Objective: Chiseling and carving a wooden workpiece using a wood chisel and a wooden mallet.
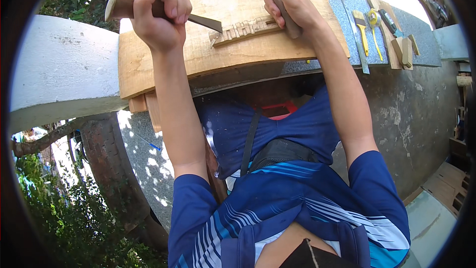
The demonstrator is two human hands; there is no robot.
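My left hand (161, 12) is wrapped round the wooden handle of a chisel (206, 23), whose flared butt sticks out to the left. The blade slants down to the right, its tip at the left end of a strip of raised carving (248, 30) on a thick wooden board (163, 67). I cannot tell whether the tip touches the wood. In my right hand (292, 5) is a brown wooden stick (291, 26), held at a slant over the right end of the carving. Its far end runs out of the picture.
Right of the board, a speckled blue-grey slab (424, 44) bears a long metal blade (356, 34), a yellow brush (361, 32), a yellow tape (375, 22), a utility knife (391, 22) and wooden blocks (404, 52). A white ledge (69, 64) adjoins the board's left side.
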